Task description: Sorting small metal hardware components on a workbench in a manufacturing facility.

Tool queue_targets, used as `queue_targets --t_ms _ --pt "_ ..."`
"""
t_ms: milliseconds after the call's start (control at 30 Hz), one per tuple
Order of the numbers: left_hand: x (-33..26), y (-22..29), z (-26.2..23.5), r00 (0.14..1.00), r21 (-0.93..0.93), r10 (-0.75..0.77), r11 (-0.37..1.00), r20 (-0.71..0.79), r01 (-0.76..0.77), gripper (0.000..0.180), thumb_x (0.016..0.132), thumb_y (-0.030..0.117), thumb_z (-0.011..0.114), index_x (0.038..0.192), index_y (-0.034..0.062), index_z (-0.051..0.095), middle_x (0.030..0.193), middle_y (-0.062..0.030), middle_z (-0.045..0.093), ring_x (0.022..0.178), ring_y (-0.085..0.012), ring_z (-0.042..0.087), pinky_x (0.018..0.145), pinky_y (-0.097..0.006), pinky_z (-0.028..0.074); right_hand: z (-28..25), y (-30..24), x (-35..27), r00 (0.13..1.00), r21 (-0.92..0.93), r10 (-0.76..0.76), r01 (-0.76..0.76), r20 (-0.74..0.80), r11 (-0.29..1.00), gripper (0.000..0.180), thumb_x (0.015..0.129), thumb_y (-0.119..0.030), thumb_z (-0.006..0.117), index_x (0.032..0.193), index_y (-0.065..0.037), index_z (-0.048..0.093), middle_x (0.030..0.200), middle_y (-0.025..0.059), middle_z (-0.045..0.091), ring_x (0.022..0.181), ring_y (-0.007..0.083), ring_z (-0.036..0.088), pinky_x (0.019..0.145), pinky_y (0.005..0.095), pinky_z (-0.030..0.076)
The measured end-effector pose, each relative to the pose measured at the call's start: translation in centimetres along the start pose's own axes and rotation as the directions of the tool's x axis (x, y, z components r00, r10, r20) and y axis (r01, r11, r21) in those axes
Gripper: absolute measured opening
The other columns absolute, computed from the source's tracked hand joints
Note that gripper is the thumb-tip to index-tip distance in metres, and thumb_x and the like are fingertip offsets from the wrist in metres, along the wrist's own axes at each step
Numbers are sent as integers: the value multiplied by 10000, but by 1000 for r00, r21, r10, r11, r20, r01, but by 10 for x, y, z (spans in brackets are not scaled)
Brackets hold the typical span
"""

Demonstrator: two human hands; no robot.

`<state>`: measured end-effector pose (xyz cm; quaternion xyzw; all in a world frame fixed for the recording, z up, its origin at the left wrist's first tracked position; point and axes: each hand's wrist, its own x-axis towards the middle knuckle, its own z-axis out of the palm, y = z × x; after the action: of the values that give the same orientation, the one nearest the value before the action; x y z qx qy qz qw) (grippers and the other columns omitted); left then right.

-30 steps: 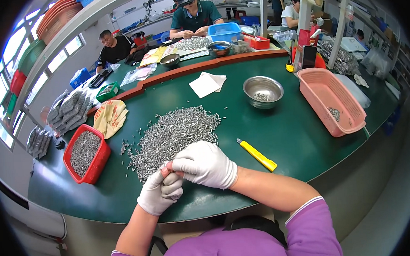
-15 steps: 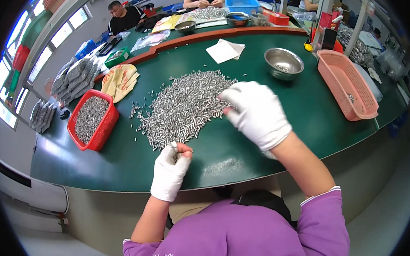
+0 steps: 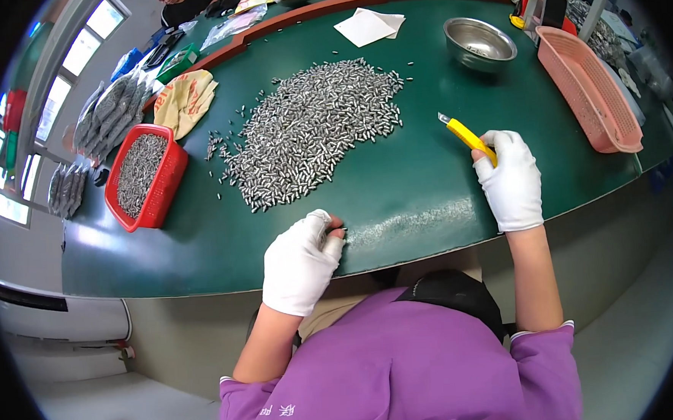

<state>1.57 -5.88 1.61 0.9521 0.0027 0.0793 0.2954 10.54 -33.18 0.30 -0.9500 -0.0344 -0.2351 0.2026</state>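
Note:
A large heap of small silver metal pins (image 3: 309,128) lies on the green tabletop. My right hand (image 3: 508,178), in a white glove with bare fingertips, is closed around a yellow utility knife (image 3: 470,138); its short blade points up and left, toward the heap. Close to the table's front edge, my left hand (image 3: 303,261) wears a similar glove. Its thumb and fingers are pinched together, and a tiny metal pin (image 3: 344,230) just shows at their tips, mostly hidden.
Left of the heap stand a red basket (image 3: 169,177) full of pins and a crumpled cloth bag (image 3: 185,104). Beyond are white papers (image 3: 369,27); at the right, a steel bowl (image 3: 480,41) and a pink basket (image 3: 585,94). A brown raised edge (image 3: 303,18) borders the far side.
My right hand has drawn back from the heap to the right, and the yellow knife now shows in it. My left hand has shifted right, still pinched. The view has tilted down.

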Motion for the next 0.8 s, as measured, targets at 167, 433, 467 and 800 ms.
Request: queue_targets --t_ms 167,433,467,800 --pt "-1 -2 3 998 37 50 998 -32 -49 65 814 69 688 871 61 660 758 -100 655 641 -212 624 623 -300 494 -42 -35 -56 909 691 65 -359 412 627 333 1000 -292 538 1136 13 538 772 66 619 674 107 569 679 268 488" --pt "-11 0 -3 998 -12 -14 1000 61 15 65 792 28 689 848 46 658 719 -69 621 617 -145 596 606 -269 482 -37 -69 -105 807 576 -311 -44 502 816 536 921 -133 557 1441 -105 434 799 141 674 640 315 646 645 400 545" --pt "-12 -1 -2 998 -37 -8 999 55 10 66 790 17 688 844 41 658 718 -59 622 620 -129 590 608 -259 481 -36 -71 -104 800 501 -336 52 496 864 542 895 -111 568 1426 -112 460 745 120 657 610 294 638 613 396 540" --pt "-11 -3 0 999 -86 -8 996 38 11 61 795 -8 687 843 24 664 736 -48 636 642 -106 594 628 -242 491 -35 -87 -91 753 373 -457 299 473 878 556 852 -157 582 1395 -77 490 643 71 587 546 231 607 501 345 518"
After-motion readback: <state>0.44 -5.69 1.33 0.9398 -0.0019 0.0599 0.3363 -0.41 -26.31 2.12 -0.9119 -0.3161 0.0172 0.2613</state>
